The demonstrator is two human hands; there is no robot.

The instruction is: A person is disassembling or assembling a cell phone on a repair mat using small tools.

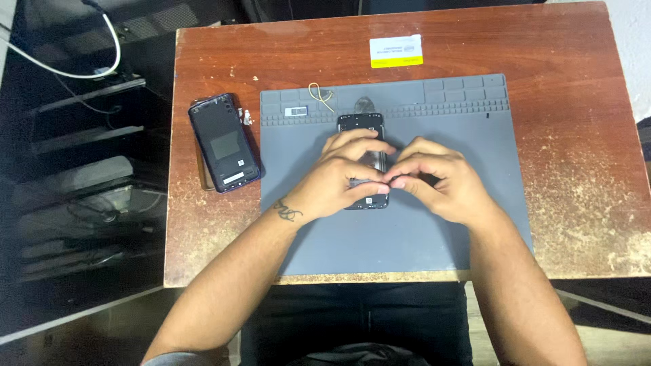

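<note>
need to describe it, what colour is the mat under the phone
Grey mat, clearest in the head view.

The opened black phone point(361, 129) lay flat on the grey mat, its long side pointing away from the person, near the mat's upper middle. Its back was off, so the inner frame showed at the top end. The middle and lower part were mostly hidden under both hands.
</note>
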